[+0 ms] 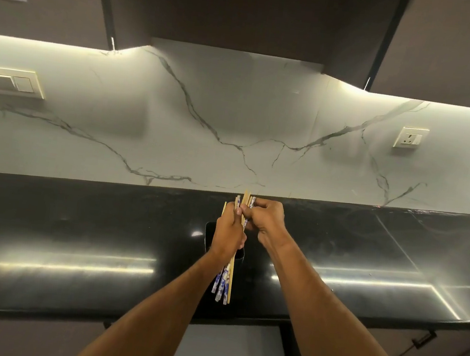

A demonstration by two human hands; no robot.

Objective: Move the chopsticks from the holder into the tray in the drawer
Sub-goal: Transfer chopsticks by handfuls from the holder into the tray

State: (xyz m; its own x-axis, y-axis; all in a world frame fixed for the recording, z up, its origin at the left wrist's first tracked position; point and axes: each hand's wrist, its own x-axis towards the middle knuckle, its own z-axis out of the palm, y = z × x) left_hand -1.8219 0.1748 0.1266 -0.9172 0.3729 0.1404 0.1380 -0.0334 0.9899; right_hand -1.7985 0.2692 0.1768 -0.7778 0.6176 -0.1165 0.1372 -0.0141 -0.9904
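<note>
Left hand [228,230] has a fist grip round the chopsticks [224,283], right hand [264,220] pinching their tops. Holder [209,235] below the grip is mostly hidden on the dark counter [75,217].

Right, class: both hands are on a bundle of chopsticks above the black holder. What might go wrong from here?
1. The chopsticks sit unevenly in the left hand, splayed at both ends, so one may slip out onto the counter.
2. The right hand only pinches the upper ends; pulling there could scatter the bundle.
3. The holder stands right beneath; lowered ends could knock it.
</note>
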